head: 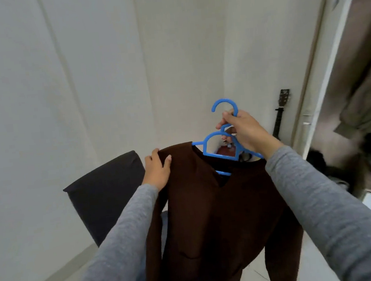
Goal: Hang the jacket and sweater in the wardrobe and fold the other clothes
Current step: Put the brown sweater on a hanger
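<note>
right hand [245,132]: I see it gripping blue hanger [221,156] neck, 1 o'clock
left hand [158,172]: gripping brown sweater [209,206] shoulder, 9 o'clock of hanger
wardrobe [355,78]: 3 o'clock

the sweater [209,206] hangs on the hanger [220,145] in the middle, in front of the person and between both arms. the right hand [245,132] is at the top, gripping the hanger's neck just below the hook. the left hand [158,170] is further left, holding the sweater's shoulder. a chair back [108,193] stands behind and left of the sweater, near the wall [106,80]. a guitar [281,113] leans in the corner behind the right hand. the wardrobe [324,81] is at the far right, with a garment [361,91] hanging inside it
</note>
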The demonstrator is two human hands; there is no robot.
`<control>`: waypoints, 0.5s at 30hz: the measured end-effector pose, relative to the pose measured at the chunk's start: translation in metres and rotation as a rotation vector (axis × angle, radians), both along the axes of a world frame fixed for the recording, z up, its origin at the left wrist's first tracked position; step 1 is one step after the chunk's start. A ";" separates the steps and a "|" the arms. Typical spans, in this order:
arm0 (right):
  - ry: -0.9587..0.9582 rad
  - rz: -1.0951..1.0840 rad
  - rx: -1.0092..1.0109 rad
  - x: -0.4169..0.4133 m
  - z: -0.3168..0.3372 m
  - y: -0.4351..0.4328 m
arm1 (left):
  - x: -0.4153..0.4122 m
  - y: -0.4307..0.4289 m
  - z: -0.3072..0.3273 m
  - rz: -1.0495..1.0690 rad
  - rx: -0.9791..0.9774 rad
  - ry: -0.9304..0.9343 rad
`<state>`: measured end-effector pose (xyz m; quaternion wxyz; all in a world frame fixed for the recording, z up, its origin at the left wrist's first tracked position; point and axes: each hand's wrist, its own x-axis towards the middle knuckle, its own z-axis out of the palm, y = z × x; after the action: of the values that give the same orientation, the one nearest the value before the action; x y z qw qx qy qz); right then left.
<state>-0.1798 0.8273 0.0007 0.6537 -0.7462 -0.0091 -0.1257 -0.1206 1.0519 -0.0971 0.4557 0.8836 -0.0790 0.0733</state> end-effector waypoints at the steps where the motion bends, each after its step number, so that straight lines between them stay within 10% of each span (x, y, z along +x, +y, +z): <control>1: 0.012 0.015 -0.028 -0.012 0.001 -0.006 | 0.000 -0.006 -0.003 -0.015 -0.027 0.002; 15: 0.121 -0.539 -0.394 -0.154 0.018 -0.148 | -0.048 -0.239 -0.010 -0.416 -0.024 0.071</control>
<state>-0.3343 0.6792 0.0186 0.4393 -0.8399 0.2034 -0.2454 -0.1681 0.8129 -0.1073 0.4742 0.8446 -0.2428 -0.0528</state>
